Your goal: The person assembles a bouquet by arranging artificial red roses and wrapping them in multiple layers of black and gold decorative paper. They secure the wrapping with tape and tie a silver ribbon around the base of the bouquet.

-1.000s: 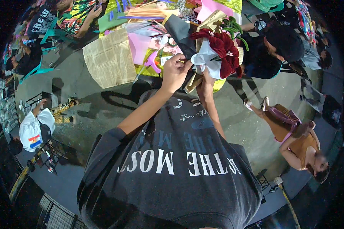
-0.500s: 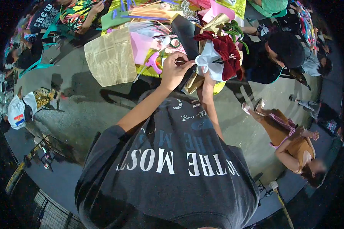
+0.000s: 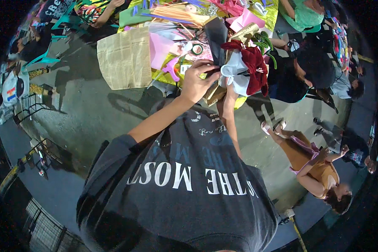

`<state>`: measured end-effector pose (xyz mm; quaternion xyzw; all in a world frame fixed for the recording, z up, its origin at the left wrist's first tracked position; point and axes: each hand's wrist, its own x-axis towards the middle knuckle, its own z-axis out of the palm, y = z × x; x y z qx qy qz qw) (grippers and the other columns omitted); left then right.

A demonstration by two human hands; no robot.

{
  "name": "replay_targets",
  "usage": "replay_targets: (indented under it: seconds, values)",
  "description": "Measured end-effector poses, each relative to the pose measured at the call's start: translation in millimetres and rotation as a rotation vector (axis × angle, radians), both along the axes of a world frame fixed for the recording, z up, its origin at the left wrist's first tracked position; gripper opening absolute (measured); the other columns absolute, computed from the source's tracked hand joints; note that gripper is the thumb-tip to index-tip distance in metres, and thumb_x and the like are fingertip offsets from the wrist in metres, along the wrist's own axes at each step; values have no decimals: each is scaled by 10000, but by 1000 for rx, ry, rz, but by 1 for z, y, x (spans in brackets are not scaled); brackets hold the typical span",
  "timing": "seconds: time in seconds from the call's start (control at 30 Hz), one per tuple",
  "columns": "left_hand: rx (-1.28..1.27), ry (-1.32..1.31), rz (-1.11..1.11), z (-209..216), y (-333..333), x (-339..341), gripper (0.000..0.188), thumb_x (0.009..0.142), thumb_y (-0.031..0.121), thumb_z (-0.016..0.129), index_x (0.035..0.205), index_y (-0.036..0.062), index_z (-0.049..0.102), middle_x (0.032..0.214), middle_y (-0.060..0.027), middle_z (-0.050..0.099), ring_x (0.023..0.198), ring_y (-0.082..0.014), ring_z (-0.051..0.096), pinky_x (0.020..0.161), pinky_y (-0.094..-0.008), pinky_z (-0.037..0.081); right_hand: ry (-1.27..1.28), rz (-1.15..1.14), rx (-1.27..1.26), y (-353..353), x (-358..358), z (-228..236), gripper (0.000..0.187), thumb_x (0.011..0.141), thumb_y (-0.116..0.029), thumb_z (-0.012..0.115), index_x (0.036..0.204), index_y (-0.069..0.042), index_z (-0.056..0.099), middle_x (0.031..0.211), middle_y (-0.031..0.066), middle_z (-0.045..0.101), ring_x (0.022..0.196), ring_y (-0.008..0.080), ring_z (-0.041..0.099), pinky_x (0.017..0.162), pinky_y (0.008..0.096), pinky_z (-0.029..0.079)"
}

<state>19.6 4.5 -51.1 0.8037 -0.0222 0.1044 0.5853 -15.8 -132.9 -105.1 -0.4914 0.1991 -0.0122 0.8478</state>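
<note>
your left hand (image 3: 194, 83) curls at white wrap (image 3: 236, 72), pinch unclear | your right hand (image 3: 229, 95), grip hidden, probably props red flower (image 3: 256, 63) from below

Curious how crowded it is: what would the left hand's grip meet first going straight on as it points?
Likely the pale wrapping beside the dark red flower; the left hand's grip may already touch it, depth is unclear.

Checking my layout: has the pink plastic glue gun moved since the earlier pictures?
No: the glue gun shows no clear shift either way against the brown printed paper sheet.
</note>
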Motion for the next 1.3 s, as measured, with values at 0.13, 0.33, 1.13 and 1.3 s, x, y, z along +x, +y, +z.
replay_targets:
  seconds: [0.13,0.33,1.13,1.3]
  values:
    - [36,42,-15,-1,2,-3,325,752,199,807,1039,60,742,1041,-158,687,986,-305,648,878,-373,515,19,-83,32,8,0,7,385,938,-172,634,1269,-13,520,1202,56,568,1085,171,537,959,319,419]
    - [49,-4,-31,-1,4,-2,339,758,190,801,1068,69,734,1061,-149,688,1017,-308,636,897,-377,507,23,-37,30,6,-1,4,391,946,-157,618,1293,-15,504,1233,62,558,1108,173,532,973,327,415]
    - [-74,-24,-70,-7,8,-12,242,836,94,732,1075,68,711,1099,-155,630,1014,-281,635,882,-363,509,23,-61,152,14,-8,15,512,884,-206,704,1310,-38,474,1207,60,561,1094,198,549,964,340,419]
    - [-160,-9,59,5,0,-15,239,781,64,783,986,14,669,1002,-123,663,907,-238,676,794,-338,536,9,-61,22,0,-10,-32,477,895,-205,695,1292,-36,490,1210,53,560,1086,184,542,954,329,423]
